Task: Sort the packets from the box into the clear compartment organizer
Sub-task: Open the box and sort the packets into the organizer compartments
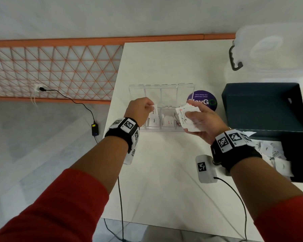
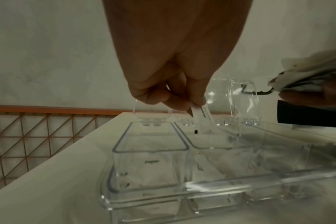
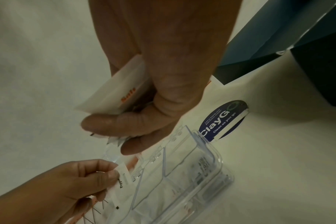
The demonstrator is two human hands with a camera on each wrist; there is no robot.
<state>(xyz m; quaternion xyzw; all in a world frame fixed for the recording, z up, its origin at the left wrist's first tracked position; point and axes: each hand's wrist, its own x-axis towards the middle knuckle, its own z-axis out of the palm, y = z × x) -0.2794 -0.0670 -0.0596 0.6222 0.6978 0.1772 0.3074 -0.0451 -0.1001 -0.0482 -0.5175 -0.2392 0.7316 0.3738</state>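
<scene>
My right hand (image 1: 199, 121) grips a stack of packets (image 1: 185, 117) above the right end of the clear organizer (image 1: 162, 109) on the surface (image 1: 164, 163). My left hand (image 1: 140, 110) pinches one white packet (image 1: 154, 113) over the second compartment from the left. Beyond to the right sits the open dark box (image 1: 262, 107), with more packets in its nearer half.

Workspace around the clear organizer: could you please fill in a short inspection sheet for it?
Surface: white table.
Job's things: clear organizer, lids raised, packets inside; dark box holding more packets.
Clutter: round sticker; box lid; plastic tub.
Grippers: left hand pinches single packet over the organizer; right hand grips packet bundle.
Cables: wrist leads; charger cable to wall socket.
Surroundings: orange lattice rail, grey floor.
</scene>
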